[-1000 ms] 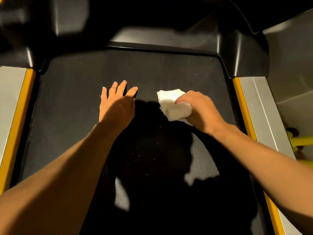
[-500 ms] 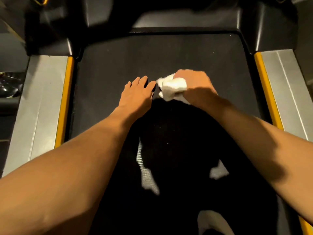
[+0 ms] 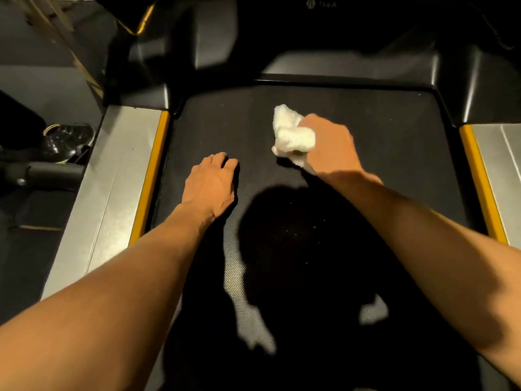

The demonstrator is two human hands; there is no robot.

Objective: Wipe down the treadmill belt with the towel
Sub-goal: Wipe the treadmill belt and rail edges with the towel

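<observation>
We're down on the treadmill belt [image 3: 394,165], and our left hand [image 3: 210,184] is planted flat on it, left of centre. Its fingers [image 3: 224,160] are straight and hold nothing; it's just propping us up. Over to the right hand [image 3: 331,142]: it has the towel [image 3: 291,134] wadded up. It's curled round the near side of the bundle and presses it onto the far half of the belt, close to the black motor cover [image 3: 352,66]. Most of the white cloth bulges out to the left of the knuckles, and a tail pokes out underneath towards us.

How does this thing handle? We reckon it's light, soft and floppy, with nothing to break, and it takes any shape we squeeze it into. The catch is the belt: that textured surface looks grippy, so a loose wad may roll or drag out of the hand rather than slide. We'd say a hold across the middle of the bundle serves best, palm on top and loose ends tucked in. Pale specks [image 3: 293,232] sit in our shadow, nearer to us, and the yellow strip [image 3: 149,176] marks the belt's left edge.
</observation>
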